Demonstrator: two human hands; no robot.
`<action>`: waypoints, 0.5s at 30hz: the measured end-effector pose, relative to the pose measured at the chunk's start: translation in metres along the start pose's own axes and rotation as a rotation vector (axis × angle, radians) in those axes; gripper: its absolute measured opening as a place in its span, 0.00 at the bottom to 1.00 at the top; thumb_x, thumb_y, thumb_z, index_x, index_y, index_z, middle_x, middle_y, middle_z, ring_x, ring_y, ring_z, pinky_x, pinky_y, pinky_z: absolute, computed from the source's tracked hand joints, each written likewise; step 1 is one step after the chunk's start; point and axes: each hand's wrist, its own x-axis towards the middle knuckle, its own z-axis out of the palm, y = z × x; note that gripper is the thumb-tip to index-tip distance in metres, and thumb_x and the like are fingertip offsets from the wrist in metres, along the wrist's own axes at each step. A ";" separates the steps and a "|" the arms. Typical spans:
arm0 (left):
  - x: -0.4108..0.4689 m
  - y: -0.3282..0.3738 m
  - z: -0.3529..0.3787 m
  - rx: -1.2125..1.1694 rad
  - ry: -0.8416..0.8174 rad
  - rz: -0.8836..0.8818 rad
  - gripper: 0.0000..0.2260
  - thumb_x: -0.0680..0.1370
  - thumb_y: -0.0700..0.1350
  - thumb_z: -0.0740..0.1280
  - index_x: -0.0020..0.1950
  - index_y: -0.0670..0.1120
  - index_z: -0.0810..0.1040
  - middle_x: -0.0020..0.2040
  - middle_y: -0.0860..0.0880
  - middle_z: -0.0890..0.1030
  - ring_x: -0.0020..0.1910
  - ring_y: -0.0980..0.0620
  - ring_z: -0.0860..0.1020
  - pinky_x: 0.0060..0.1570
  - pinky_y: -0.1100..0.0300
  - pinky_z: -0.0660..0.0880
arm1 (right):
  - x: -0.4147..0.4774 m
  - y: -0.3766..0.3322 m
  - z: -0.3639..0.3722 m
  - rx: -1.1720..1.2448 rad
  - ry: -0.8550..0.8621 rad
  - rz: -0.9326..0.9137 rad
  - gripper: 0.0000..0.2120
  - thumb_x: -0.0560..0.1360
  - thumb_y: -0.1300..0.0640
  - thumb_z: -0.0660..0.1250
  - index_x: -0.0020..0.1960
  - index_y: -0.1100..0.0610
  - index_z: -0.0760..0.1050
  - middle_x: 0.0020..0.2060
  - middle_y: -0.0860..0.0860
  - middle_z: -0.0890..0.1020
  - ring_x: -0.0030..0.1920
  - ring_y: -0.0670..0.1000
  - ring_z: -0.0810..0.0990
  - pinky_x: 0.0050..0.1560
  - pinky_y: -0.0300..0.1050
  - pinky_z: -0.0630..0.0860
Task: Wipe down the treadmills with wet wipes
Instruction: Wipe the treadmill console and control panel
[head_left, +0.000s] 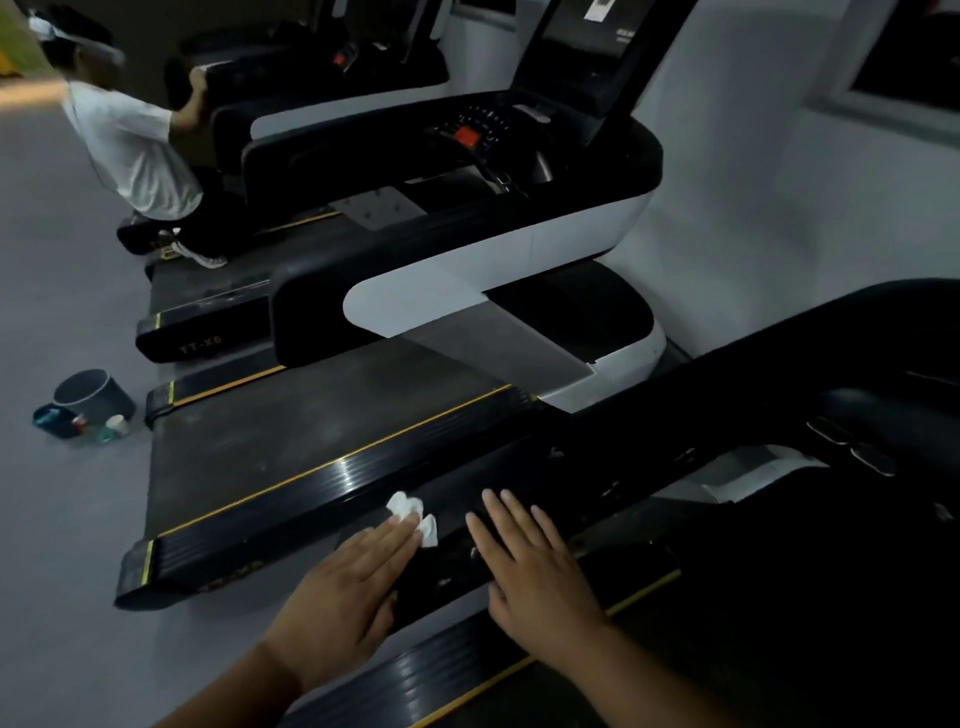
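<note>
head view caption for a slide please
Wiping a black treadmill rail: left hand presses a white wet wipe down, right hand rests flat beside it.

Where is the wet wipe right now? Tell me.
Head view, lower centre-left: the wet wipe lies under the fingertips of the left hand on the nearest treadmill's black side rail, with the right hand flat on the rail just to its right.

1. Dim, cool room light; the near treadmill (779, 571) loses detail in shadow.
2. Soft glare streaks the glossy side rail (332, 483).
3. Wide-angle bending and blur at the edges; the far person (130, 150) is soft.
</note>
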 end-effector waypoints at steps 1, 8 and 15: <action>-0.005 -0.005 -0.001 -0.005 0.003 0.035 0.33 0.75 0.47 0.63 0.81 0.48 0.61 0.82 0.52 0.57 0.80 0.54 0.58 0.78 0.60 0.53 | 0.001 -0.012 0.006 0.007 0.018 0.015 0.42 0.66 0.50 0.74 0.77 0.51 0.64 0.78 0.54 0.65 0.78 0.54 0.63 0.73 0.53 0.54; 0.036 -0.043 -0.012 -0.185 -0.085 0.286 0.34 0.75 0.44 0.62 0.82 0.49 0.59 0.82 0.52 0.58 0.80 0.57 0.56 0.78 0.60 0.53 | 0.030 -0.086 0.032 0.179 0.201 0.238 0.41 0.74 0.45 0.64 0.82 0.56 0.52 0.81 0.54 0.57 0.80 0.53 0.55 0.75 0.53 0.55; 0.076 -0.045 -0.007 -0.304 -0.176 0.500 0.27 0.82 0.50 0.62 0.80 0.51 0.59 0.80 0.54 0.59 0.79 0.61 0.55 0.79 0.58 0.52 | 0.036 -0.102 0.006 0.292 0.377 0.573 0.29 0.81 0.51 0.62 0.79 0.45 0.56 0.72 0.46 0.71 0.70 0.46 0.68 0.67 0.43 0.70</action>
